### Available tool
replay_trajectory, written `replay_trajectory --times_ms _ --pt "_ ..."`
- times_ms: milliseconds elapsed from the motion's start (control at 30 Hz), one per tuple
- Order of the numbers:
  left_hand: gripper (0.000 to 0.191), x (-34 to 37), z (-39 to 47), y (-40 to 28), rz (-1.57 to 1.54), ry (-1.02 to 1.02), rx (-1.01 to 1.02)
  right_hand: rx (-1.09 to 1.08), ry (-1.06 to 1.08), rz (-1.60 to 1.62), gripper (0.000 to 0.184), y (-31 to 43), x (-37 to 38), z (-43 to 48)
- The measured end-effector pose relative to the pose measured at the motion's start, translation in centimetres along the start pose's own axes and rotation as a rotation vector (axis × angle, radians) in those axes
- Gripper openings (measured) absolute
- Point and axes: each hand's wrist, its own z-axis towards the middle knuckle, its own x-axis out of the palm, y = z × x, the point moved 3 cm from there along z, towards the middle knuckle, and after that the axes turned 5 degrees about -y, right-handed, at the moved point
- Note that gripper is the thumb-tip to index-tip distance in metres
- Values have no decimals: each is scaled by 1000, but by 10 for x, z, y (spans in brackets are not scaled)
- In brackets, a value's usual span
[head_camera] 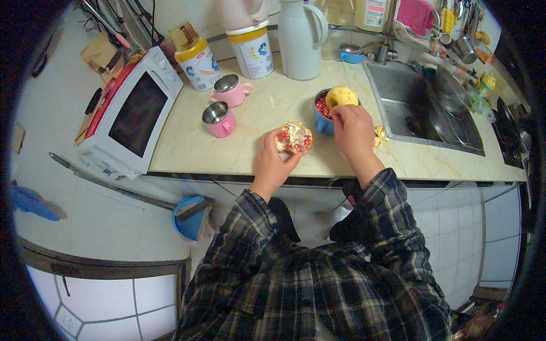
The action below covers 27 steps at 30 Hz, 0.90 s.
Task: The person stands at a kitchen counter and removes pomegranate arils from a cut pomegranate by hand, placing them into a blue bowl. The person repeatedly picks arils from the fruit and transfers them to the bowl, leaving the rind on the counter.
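My left hand (272, 160) holds an opened piece of pomegranate (294, 137) just above the countertop, its red arils and pale membrane facing up. To the right stands a blue cup (325, 126) with loose pomegranate arils (322, 107) inside. A yellow-skinned piece of pomegranate (342, 96) rests at the cup's top and covers part of the opening. Over the cup's near rim is my right hand (355, 132), fingers bent and fingertips against or close to the yellow piece. Whether those fingers grip anything is hidden. Some peel (379, 136) lies right of that hand.
Two pink steel-lined cups (222, 123) stand left on the countertop (183, 149). A white microwave (128, 115) sits at its left end. Behind are milk-powder cans (251, 53) and a pale thermos jug (300, 47). The steel sink (396, 106) is at right, with a pan (452, 91) in it.
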Motion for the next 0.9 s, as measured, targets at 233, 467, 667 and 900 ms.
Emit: replay_trajectory --times_ms 233,467,667,900 --pt "72 2 1 -1 -21 -21 25 185 -109 -84 9 -32 -34 -14" --pt "72 1 2 -2 -9 1 22 320 202 -335 13 -83 -51 -39" --pt "72 1 1 -1 -5 7 10 335 171 -299 14 -72 -60 -33" --pt "72 2 1 0 -28 -7 9 -2 294 200 29 20 -16 -40"
